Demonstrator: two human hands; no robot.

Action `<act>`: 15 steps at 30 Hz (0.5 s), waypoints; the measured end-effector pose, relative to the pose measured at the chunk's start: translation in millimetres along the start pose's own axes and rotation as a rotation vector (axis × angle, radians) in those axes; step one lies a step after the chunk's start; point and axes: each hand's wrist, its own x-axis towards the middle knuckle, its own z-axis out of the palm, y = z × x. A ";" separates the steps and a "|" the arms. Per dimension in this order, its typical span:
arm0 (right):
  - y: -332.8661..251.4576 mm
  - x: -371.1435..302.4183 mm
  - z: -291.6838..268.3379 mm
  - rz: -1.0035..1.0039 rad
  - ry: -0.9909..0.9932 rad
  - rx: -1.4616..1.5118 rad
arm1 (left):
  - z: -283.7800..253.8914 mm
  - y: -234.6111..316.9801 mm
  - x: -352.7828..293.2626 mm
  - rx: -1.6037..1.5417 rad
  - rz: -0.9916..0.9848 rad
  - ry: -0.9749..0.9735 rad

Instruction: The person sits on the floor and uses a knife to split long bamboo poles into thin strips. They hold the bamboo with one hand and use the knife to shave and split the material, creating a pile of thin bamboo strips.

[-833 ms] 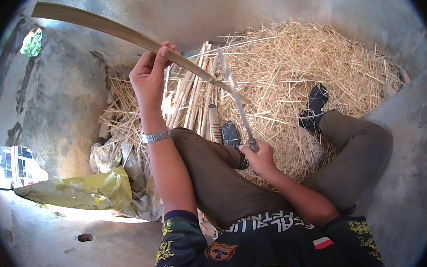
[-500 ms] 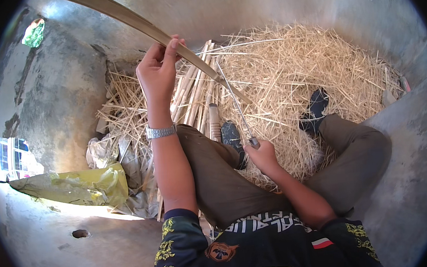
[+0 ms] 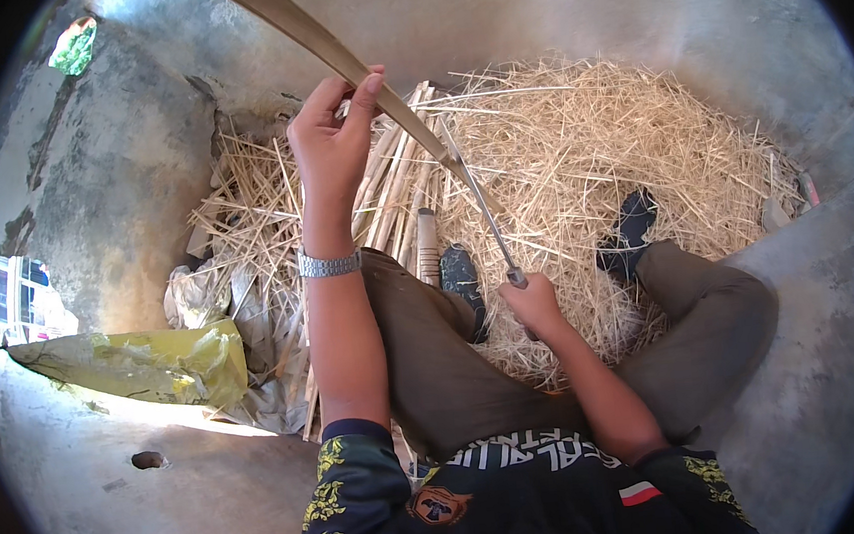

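L hand [image 3: 334, 124], upper ctr-left, grip pinched on tan strip [image 3: 298, 26] running from top edge to ctr; R hand [image 3: 534, 307], mid-frame, grip wrapped round knife [image 3: 491, 225] hdl, blade crossing strip's lower end.

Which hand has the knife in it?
The right hand, lower in the picture, grips the knife by its handle. The left hand, higher up and with a watch on its wrist, pinches a long tan strip instead.
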 end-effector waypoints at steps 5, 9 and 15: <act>-14.5 -4.6 -12.4 0.074 -0.132 0.145 | -8.9 -5.4 3.9 -0.009 0.000 0.020; -24.5 -18.7 -7.5 0.196 -0.228 0.423 | -5.1 -4.6 1.8 -0.040 0.006 0.035; 3.4 -18.4 0.7 -0.346 0.148 0.049 | 10.5 -3.2 -3.4 0.142 0.067 0.070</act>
